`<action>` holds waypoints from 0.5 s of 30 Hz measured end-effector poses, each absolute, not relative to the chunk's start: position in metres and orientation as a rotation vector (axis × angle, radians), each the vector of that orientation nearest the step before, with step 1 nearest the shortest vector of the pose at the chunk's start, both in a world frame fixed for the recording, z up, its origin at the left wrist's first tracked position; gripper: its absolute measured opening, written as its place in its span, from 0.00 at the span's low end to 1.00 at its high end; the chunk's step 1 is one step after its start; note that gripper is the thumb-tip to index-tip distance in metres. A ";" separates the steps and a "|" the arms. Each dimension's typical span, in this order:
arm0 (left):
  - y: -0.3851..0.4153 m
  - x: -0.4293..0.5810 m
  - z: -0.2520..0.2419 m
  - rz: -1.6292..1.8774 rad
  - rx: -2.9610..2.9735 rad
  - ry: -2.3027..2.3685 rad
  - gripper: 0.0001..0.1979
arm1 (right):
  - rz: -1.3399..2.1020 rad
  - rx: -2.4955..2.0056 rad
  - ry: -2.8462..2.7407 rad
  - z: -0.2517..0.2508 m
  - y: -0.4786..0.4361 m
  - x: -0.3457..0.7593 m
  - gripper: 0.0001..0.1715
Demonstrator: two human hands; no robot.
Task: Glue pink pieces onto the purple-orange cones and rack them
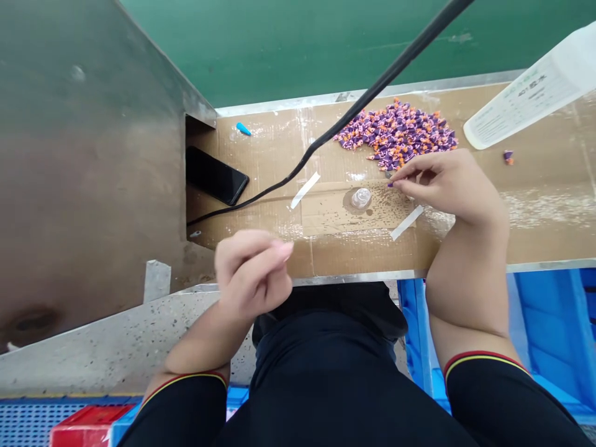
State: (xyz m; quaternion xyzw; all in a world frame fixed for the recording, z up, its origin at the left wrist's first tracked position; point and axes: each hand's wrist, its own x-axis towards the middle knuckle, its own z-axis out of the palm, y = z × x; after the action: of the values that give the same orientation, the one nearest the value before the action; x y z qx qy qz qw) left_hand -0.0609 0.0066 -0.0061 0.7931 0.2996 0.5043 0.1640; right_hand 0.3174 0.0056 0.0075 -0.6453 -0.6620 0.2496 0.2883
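My right hand (449, 186) is at the near edge of a heap of small purple and orange pieces (403, 130). Its thumb and forefinger pinch a tiny purple piece (390, 184), mostly hidden by the fingertips. Left of those fingertips, a small clear plastic cup (361, 198) sits on a cardboard strip (321, 217) spotted with dark wet specks. My left hand (254, 273) is raised over the table's front edge, fingers curled and thumb pressed to the forefinger. Whatever it may hold is hidden.
A black cable (344, 118) crosses above the cardboard-covered table. At the left lie a black phone (218, 176) and a blue cap-like piece (243, 128) beside a metal panel (93, 155). A white bottle (526, 93) and one loose piece (508, 157) are at the right. Blue crates (549, 323) stand below.
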 end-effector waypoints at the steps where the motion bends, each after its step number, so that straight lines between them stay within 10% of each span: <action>1: 0.011 -0.046 -0.004 1.514 2.290 0.783 0.17 | 0.640 -1.725 -1.725 0.010 0.005 0.316 0.05; 15: 0.053 0.019 -0.030 0.956 1.324 0.852 0.08 | 0.704 -1.705 -1.855 -0.005 0.016 0.312 0.03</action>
State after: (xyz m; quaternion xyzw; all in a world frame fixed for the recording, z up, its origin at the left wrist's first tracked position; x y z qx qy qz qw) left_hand 0.0194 0.0532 -0.0305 0.5724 0.3683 0.4132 0.6050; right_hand 0.3118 0.0159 -0.0051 -0.6293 -0.6847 0.2600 0.2598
